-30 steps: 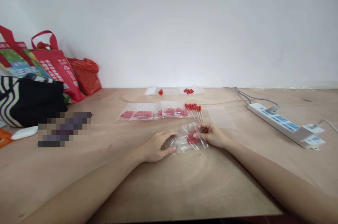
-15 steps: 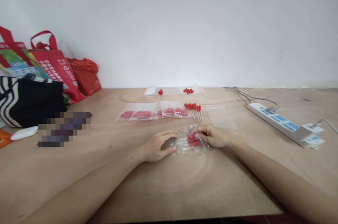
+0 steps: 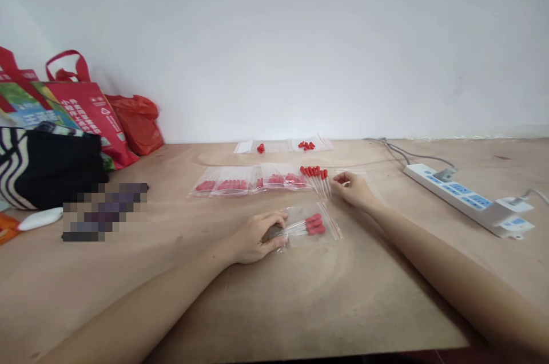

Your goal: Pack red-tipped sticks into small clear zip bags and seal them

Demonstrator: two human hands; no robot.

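Note:
My left hand (image 3: 260,236) is closed on the left end of a clear zip bag (image 3: 323,238), its thumb and fingers around the bag's edge. Inside lie several glass droppers (image 3: 315,224) with red rubber bulbs pointing right; their thin tips run toward my fingers. My right hand (image 3: 354,190) is open, holding nothing, just right of a fanned row of loose droppers (image 3: 317,177). Whether its fingertips touch them I cannot tell. A flat zip bag (image 3: 364,173) lies partly hidden behind that hand.
Several filled zip bags (image 3: 234,176) lie in a row at mid-table. Farther back, another bag (image 3: 278,147) holds thin clear tubes and red bulbs. A power strip (image 3: 465,198) with cables is at right. Shopping bags (image 3: 94,109), a black bag (image 3: 60,166) and a pixelated object (image 3: 105,212) are left.
My right hand has let go of the bag of droppers and moved up and right, beside the loose droppers. My left hand has stayed on the bag.

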